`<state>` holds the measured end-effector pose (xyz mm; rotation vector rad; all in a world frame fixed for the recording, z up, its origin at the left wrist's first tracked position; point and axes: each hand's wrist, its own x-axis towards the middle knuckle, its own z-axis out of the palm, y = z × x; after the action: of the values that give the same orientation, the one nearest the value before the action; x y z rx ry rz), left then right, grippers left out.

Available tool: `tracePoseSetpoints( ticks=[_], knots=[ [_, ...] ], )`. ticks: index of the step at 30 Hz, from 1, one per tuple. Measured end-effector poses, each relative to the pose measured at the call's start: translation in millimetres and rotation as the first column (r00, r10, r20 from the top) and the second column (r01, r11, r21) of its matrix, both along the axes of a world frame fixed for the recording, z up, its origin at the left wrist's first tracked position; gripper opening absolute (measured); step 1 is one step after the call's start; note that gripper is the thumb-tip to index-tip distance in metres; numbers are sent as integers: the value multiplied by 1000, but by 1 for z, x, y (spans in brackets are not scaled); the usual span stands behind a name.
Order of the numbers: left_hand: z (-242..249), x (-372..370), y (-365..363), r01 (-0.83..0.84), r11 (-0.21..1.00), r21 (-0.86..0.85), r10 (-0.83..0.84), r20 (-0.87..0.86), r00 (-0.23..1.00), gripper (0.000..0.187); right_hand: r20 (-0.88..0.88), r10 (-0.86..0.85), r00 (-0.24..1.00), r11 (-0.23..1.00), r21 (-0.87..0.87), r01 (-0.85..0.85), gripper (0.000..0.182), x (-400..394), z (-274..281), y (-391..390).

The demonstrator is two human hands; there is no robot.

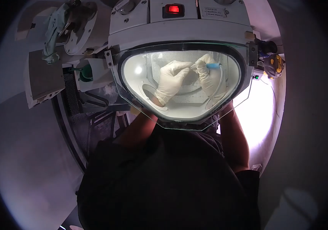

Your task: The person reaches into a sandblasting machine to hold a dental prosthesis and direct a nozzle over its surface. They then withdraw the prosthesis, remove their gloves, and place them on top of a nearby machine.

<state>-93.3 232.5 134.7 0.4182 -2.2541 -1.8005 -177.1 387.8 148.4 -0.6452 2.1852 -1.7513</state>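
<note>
Both my hands, in white gloves, are inside a lit cabinet [179, 35] and show through its rounded window. My left hand [173, 78] has its fingers pinched together near the middle; whatever they hold is too small to make out. Close to its fingertips, my right hand [209, 76] is closed round a blue handpiece [213, 66], whose grey hose [222, 82] curves down at the right. Below the hands lies a white perforated grid [191, 98].
A red lit switch [173, 9] is on the cabinet's top. At the left are a green funnel-like piece [86, 73], a grey box [43, 78] and a hanging pale cloth [53, 36]. A yellow and black tool [276, 66] is at the right.
</note>
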Motion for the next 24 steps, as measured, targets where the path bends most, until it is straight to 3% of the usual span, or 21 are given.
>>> tracePoseSetpoints(
  ticks=[8, 14, 16, 17, 24],
  knots=[
    [-6, 4, -2, -75, 971, 226, 37, 169, 985, 20, 72, -16, 997, 998, -51, 20, 38, 2, 4, -1],
    [-5, 2, -5, -34, 982, 184, 7, 142, 990, 27, 50, 11, 999, 1000, -1, -11, 39, 1, 2, 0],
    [-8, 2, -1, -124, 940, 317, 83, 140, 987, 32, 45, 10, 999, 1000, -13, -9, 38, 2, 2, 0],
    [-11, 2, -3, -83, 975, 206, 62, 108, 992, 38, 57, 12, 998, 1000, -25, -11, 37, 1, 3, 0],
    [-10, 3, -1, -84, 952, 295, 56, 100, 993, 40, 103, 16, 995, 1000, -7, -15, 37, 2, 3, -3]
  ],
)
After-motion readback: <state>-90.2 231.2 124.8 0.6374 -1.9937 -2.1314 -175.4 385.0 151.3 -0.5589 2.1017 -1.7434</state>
